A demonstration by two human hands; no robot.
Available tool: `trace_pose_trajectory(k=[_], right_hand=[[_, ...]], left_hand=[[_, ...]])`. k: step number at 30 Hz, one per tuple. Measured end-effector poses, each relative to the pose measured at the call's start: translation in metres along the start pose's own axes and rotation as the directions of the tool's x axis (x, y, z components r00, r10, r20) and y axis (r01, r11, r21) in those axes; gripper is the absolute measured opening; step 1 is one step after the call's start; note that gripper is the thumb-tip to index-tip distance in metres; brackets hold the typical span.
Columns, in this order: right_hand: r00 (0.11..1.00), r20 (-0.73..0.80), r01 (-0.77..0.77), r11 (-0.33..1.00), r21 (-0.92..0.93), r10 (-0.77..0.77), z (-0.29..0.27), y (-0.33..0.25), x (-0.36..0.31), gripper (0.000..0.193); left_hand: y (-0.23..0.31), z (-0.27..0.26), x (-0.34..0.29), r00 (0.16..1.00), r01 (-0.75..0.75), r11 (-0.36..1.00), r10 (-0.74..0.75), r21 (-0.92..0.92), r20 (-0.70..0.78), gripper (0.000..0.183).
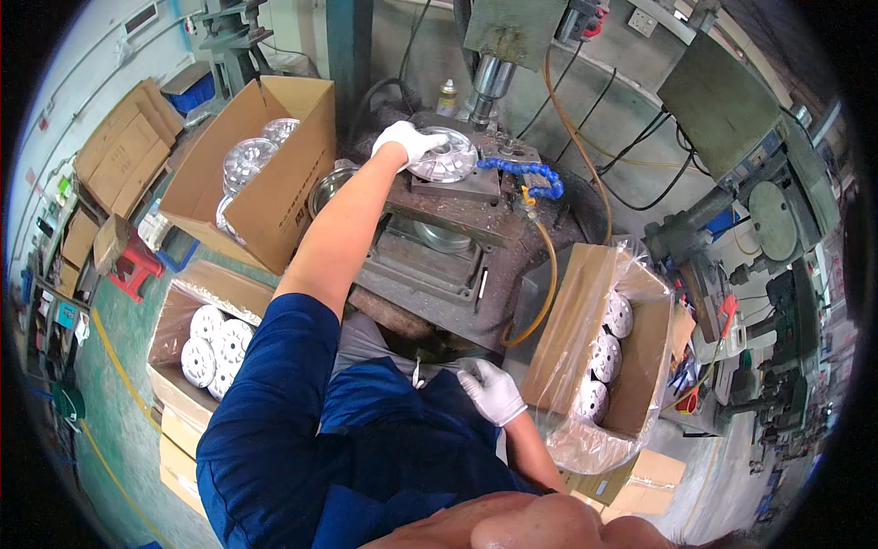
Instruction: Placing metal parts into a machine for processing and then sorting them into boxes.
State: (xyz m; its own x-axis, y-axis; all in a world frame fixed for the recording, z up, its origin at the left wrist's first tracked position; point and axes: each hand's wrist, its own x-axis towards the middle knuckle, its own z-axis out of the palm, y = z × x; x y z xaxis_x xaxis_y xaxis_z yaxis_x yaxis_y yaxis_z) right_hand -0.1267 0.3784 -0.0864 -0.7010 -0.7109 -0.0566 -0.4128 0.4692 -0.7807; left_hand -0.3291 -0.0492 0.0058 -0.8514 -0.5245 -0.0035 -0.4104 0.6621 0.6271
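My left hand [408, 144], in a white glove, reaches far forward and grips the left edge of a shiny, spoked, wheel-shaped metal disc [448, 166]. The disc lies flat over a dark metal fixture block [471, 188] on the machine table. Behind it, a bright steel spindle [494, 79] hangs down, apart from the disc. A blue jointed hose [529, 168] ends at the disc's right side. Close to my lap, my right hand [495, 393], also gloved, is empty with its fingers loosely apart. Another round metal piece [327, 189] sits partly hidden behind my left forearm.
Left of the machine stands a cardboard box [285, 197] with shiny discs; a lower box [165, 348] holds several pale discs. At right, a plastic-lined box [560, 352] holds more. A yellow air hose [551, 274] hangs before the table. A spray can [447, 98] stands behind.
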Motion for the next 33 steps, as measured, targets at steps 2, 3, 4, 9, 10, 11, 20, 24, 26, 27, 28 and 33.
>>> trace_pose_trajectory(k=[2,3,4,9,10,11,20,24,26,27,28,33], right_hand=[[1.000,-0.008,0.014,1.000,-0.003,-0.014,-0.001,-0.002,-0.002,0.033],[1.000,-0.011,0.010,1.000,-0.017,-0.010,-0.002,-0.002,-0.003,0.033],[1.000,-0.017,0.019,1.000,-0.017,-0.019,-0.002,-0.003,-0.004,0.033],[1.000,-0.030,0.003,0.998,-0.069,-0.005,-0.003,-0.005,-0.009,0.034],[0.999,-0.037,0.033,0.997,-0.063,-0.035,-0.002,-0.006,-0.010,0.034],[0.998,-0.042,0.048,0.997,-0.066,-0.051,-0.002,-0.006,-0.010,0.034],[0.995,-0.011,0.092,0.986,-0.136,-0.094,0.003,-0.001,-0.007,0.035],[0.994,0.000,0.104,0.986,-0.126,-0.105,0.001,-0.007,-0.003,0.035],[0.991,-0.017,0.129,0.982,-0.138,-0.132,-0.004,-0.010,-0.003,0.034],[0.995,-0.006,0.097,0.983,-0.156,-0.099,-0.007,-0.012,-0.005,0.034],[0.993,-0.029,0.112,0.984,-0.138,-0.117,-0.011,-0.015,-0.005,0.034],[0.959,-0.212,0.163,0.977,-0.138,-0.190,-0.034,-0.036,0.004,0.051]], left_hand=[[0.001,-0.002,-0.001,1.000,0.006,1.000,-0.006,0.020,0.030,0.096],[0.002,-0.003,-0.002,1.000,0.009,1.000,-0.009,0.010,0.023,0.094],[0.003,-0.004,-0.003,1.000,0.012,1.000,-0.012,0.001,0.014,0.092],[0.011,-0.005,-0.016,0.996,0.005,0.998,-0.011,-0.058,-0.094,0.094],[0.012,-0.002,-0.019,0.989,0.028,0.994,-0.042,-0.105,-0.142,0.094],[0.012,-0.001,-0.020,0.981,0.042,0.988,-0.069,-0.145,-0.181,0.094],[-0.001,0.020,-0.013,0.922,0.012,0.987,-0.073,-0.161,-0.380,0.048],[-0.027,-0.001,-0.023,0.916,0.000,0.984,-0.072,-0.181,-0.395,0.050],[-0.057,-0.016,-0.044,0.923,-0.086,0.947,-0.041,-0.309,-0.383,0.051],[-0.076,-0.023,-0.060,0.973,-0.044,0.824,-0.092,-0.565,-0.210,0.049],[-0.095,-0.030,-0.080,0.992,-0.047,0.773,-0.036,-0.633,-0.119,0.043],[-0.120,0.017,-0.214,0.907,-0.412,0.861,0.420,-0.299,-0.041,0.029]])
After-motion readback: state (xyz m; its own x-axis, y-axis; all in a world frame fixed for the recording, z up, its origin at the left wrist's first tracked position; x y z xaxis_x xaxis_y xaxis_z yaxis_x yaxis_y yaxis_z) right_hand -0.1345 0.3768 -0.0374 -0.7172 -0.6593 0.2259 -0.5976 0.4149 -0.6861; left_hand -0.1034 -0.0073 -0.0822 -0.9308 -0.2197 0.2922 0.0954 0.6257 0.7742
